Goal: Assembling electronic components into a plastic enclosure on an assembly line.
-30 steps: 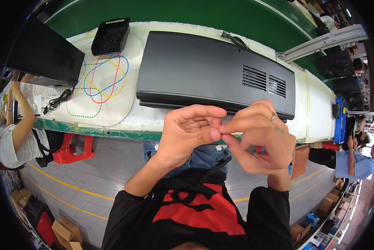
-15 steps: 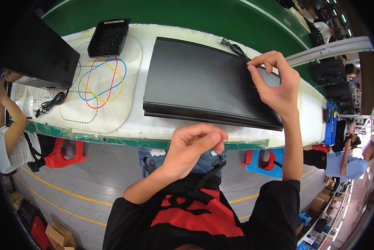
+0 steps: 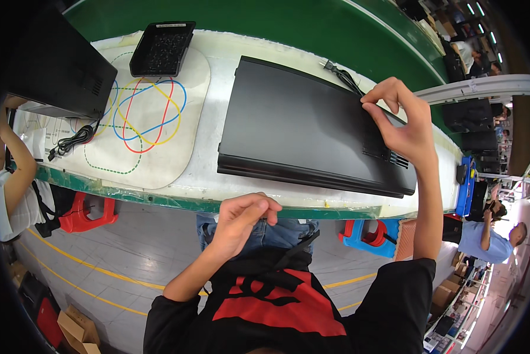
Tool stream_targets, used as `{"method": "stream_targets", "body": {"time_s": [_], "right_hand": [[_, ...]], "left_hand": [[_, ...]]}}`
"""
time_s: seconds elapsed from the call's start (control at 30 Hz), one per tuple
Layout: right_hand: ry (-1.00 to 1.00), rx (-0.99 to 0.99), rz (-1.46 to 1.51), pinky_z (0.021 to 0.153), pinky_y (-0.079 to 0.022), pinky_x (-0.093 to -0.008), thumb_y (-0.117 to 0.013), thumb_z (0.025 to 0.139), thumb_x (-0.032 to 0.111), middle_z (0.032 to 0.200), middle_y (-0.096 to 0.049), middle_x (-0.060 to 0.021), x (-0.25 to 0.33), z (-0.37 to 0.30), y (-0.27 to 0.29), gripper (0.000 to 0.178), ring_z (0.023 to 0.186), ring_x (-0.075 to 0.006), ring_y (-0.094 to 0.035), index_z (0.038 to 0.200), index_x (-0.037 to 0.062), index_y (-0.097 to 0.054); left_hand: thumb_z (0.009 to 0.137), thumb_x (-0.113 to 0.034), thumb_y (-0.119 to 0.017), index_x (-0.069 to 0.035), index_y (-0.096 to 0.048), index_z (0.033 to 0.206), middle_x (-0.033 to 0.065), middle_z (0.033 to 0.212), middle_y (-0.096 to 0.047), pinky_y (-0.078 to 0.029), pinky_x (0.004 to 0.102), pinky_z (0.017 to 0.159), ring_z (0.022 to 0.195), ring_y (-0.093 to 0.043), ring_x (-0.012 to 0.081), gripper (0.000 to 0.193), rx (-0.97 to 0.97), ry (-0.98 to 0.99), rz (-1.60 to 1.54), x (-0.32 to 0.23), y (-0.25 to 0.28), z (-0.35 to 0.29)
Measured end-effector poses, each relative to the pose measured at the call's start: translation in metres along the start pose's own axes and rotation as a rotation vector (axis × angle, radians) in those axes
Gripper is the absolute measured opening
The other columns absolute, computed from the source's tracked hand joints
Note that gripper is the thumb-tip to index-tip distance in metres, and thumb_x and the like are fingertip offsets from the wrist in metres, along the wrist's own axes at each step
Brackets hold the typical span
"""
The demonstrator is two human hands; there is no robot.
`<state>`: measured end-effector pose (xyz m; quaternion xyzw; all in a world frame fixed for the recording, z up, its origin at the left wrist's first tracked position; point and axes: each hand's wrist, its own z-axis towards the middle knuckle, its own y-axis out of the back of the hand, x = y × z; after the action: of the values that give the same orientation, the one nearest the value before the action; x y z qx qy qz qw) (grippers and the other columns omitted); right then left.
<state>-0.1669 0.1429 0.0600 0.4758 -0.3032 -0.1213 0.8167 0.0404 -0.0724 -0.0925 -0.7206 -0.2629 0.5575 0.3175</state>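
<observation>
A flat black casing [image 3: 294, 118] with vent slots lies on the white bench in front of me. Over its right part is my right hand [image 3: 403, 118], thumb and forefinger pinched together by the casing's far edge. Anything between those fingertips is too small to make out. My left hand [image 3: 241, 221] hovers at the bench's near edge, left of the casing's front and apart from it. Its fingers are curled, with the thumb pressed to the forefinger; what they hold, if anything, is hidden. A black power cord [image 3: 344, 76] with a plug lies behind the casing.
A black tray [image 3: 185, 50] of small dark pieces stands at the back left, beside a mat [image 3: 188, 118] with coloured loops. Farther left are an upright black casing [image 3: 58, 65], a coiled cord [image 3: 73, 141] and a co-worker's arm [image 3: 20, 171]. A blue bin [image 3: 466, 186] is right.
My left hand has drawn back left and toward me, away from the casing's front. My right hand stays pinched near the far edge. The whole view has shifted slightly.
</observation>
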Motion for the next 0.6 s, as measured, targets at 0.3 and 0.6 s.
{"method": "stream_targets", "body": {"time_s": [0.3,0.6], "right_hand": [[-0.367,0.535,-0.210,0.063,-0.047,-0.0324,-0.060,0.070,-0.010,0.086,-0.064,-0.0137,0.002,0.063,0.009,0.030,0.076,-0.0197,-0.063,0.088,0.0042,-0.040],[-0.448,0.432,0.873,0.088,-0.046,-0.0307,-0.080,0.068,0.010,0.108,-0.062,-0.0080,-0.116,-0.021,0.034,0.048,0.098,-0.0166,-0.059,0.108,0.0046,-0.053]], "left_hand": [[0.096,-0.015,-0.050,0.009,-0.063,0.092,0.0123,0.081,-0.059,-0.043,0.0333,0.071,0.075,-0.055,0.0196,0.027,-0.177,-0.131,0.112,-0.014,0.025,-0.011],[0.083,-0.025,-0.074,0.003,-0.065,0.099,0.0094,0.089,-0.065,-0.045,0.0302,0.090,0.091,-0.063,0.0209,0.033,-0.590,-0.720,0.762,-0.025,0.009,0.033]]}}
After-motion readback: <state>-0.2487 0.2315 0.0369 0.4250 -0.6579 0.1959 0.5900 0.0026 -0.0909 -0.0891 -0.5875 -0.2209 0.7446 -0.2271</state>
